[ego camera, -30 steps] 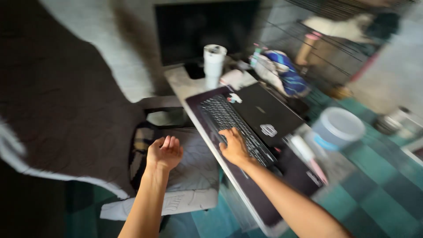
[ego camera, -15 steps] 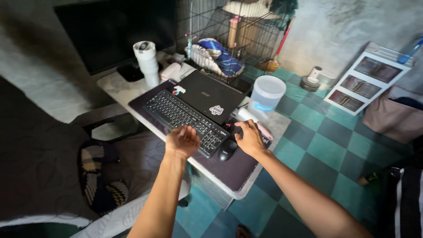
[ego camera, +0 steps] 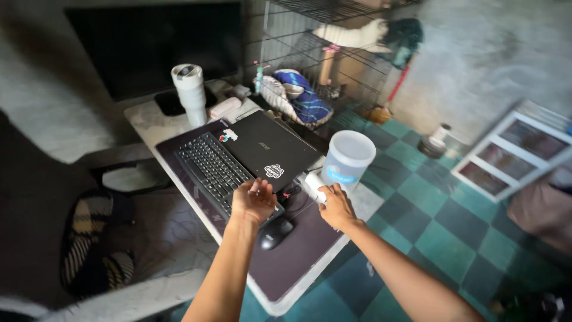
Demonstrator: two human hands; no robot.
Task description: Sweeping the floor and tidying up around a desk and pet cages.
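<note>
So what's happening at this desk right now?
A person leans over a cluttered desk. Their left hand hovers over the black keyboard, just above a black mouse. Their right hand touches a small white object beside a translucent plastic tub. A closed laptop lies behind the keyboard.

A small white object (ego camera: 314,185), rounded and partly hidden, lies on the dark desk mat (ego camera: 298,253) just beside a translucent white plastic container (ego camera: 347,160). A black keyboard (ego camera: 217,170) runs diagonally along the mat, a black mouse (ego camera: 275,232) resting near its end.
</note>
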